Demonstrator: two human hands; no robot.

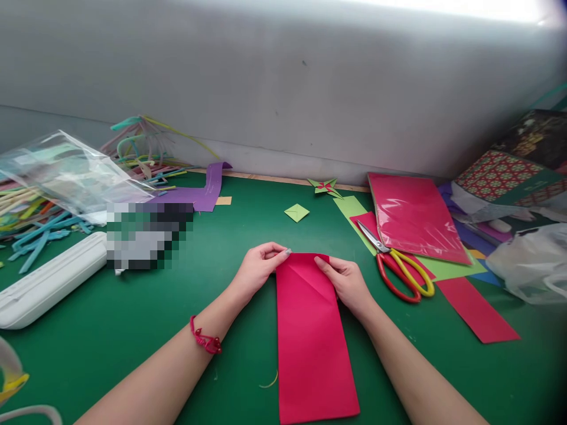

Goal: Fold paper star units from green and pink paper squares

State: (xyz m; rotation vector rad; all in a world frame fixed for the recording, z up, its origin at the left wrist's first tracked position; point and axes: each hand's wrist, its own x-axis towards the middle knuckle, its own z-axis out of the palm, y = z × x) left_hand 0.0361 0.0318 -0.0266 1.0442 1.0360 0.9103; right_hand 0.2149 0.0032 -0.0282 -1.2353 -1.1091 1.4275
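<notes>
A long sheet of red paper (pixel 312 342) stretches from the front edge of the view up to both hands, with a diagonal crease near its far end. At the far left corner, my left hand (pixel 259 268) pinches the paper between thumb and fingers. My right hand (pixel 348 280) grips the far right corner, thumb on top and the other fingers partly hidden beneath. Beyond the hands lie a small folded green paper square (pixel 296 212) and a green and red folded paper star (pixel 325 187). Scissors (pixel 398 268) with one red and one yellow handle rest right of my right hand.
On the right are a plastic-wrapped red paper pack (pixel 416 218), a red strip (pixel 478 310) and a clear plastic bag (pixel 531 262). To the left are a white elongated case (pixel 53 280), purple paper (pixel 212 186) and coloured strips (pixel 42 230). A wall backs the green table (pixel 212 366).
</notes>
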